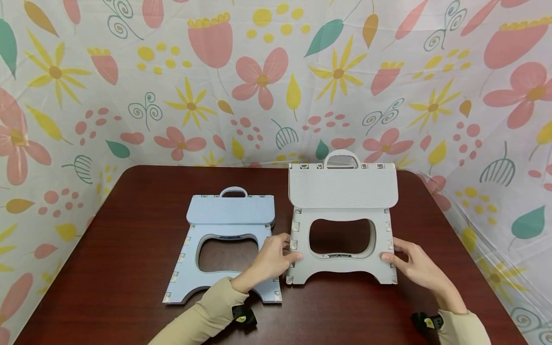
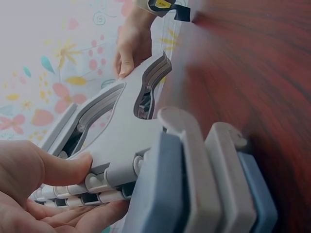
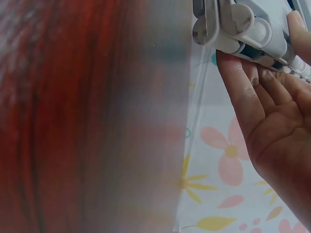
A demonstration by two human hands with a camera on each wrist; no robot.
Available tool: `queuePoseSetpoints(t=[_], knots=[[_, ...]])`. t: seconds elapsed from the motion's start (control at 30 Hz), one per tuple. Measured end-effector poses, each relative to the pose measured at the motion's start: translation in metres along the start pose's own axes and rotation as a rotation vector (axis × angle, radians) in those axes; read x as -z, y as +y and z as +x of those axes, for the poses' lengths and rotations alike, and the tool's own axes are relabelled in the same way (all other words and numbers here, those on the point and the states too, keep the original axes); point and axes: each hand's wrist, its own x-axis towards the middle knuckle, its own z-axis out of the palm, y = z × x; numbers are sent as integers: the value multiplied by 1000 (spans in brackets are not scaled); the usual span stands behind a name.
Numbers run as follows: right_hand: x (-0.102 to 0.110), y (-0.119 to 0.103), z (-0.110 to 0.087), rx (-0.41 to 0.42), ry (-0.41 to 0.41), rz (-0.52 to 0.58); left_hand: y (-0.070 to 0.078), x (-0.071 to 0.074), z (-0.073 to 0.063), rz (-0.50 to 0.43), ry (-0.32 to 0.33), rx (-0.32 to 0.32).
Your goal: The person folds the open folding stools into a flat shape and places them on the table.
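Note:
A light grey folding step stool [image 1: 342,189], folded flat with its carry handle at the far end, is between my two hands. My left hand [image 1: 272,256] grips its left edge, thumb on the front face and fingers behind, as the left wrist view shows. On the opposite edge my right hand [image 1: 416,266] holds the stool the same way, thumb in front; its fingers [image 3: 243,92] reach under the hinged edge in the right wrist view. A light blue folding step stool [image 1: 230,211], also folded, lies just left, partly covered by my left forearm.
Both stools are over a dark red-brown wooden table [image 1: 129,230] with rounded far corners. A white curtain [image 1: 276,115] printed with flowers and leaves hangs behind the table and along its sides. Dark wrist-worn devices sit at both sleeve cuffs.

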Motion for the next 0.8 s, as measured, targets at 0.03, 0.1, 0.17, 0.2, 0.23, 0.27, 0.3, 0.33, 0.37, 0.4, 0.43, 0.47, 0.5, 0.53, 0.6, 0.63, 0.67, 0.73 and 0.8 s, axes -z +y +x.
queuePoseSetpoints(t=[0.03,0.1,0.17,0.2,0.23,0.27,0.3,0.33,0.37,0.4,0.43,0.47,0.5,0.53,0.6,0.63,0.67,0.73,0.8], knots=[[0,0,0,-2,-1,2,1,0,0,11,6,6],[0,0,0,-5,-5,6,2,-1,-1,27,13,17],[-1,1,0,-5,-6,12,3,-2,-1,44,20,24],[-1,1,0,-4,-4,14,3,-2,-1,49,23,25],[-1,1,0,-3,-2,17,3,-2,-1,51,24,25],[-1,1,0,-3,0,20,3,-2,-1,52,24,25],[-1,1,0,-4,2,25,3,-1,-1,54,24,25],[-1,0,0,-5,3,30,3,-1,-1,53,25,25],[-1,0,0,-7,4,36,3,-1,-1,51,24,25],[0,0,0,-10,4,39,3,-1,-1,49,23,25],[0,0,0,-14,4,44,3,-1,-1,45,20,25],[0,0,0,-17,4,44,3,-1,-1,41,16,25],[0,-1,0,-20,4,43,3,-1,0,35,12,26],[0,-1,0,-24,4,42,2,-1,0,32,10,26],[0,-1,0,-31,3,33,2,-1,0,25,6,25],[0,-2,0,-35,1,32,2,-1,0,23,5,26],[0,-2,1,-38,0,28,2,-1,0,21,4,27],[0,-2,1,-43,-2,28,2,-1,-1,26,6,29],[0,-3,1,-45,-6,31,1,-1,-1,30,7,32]])
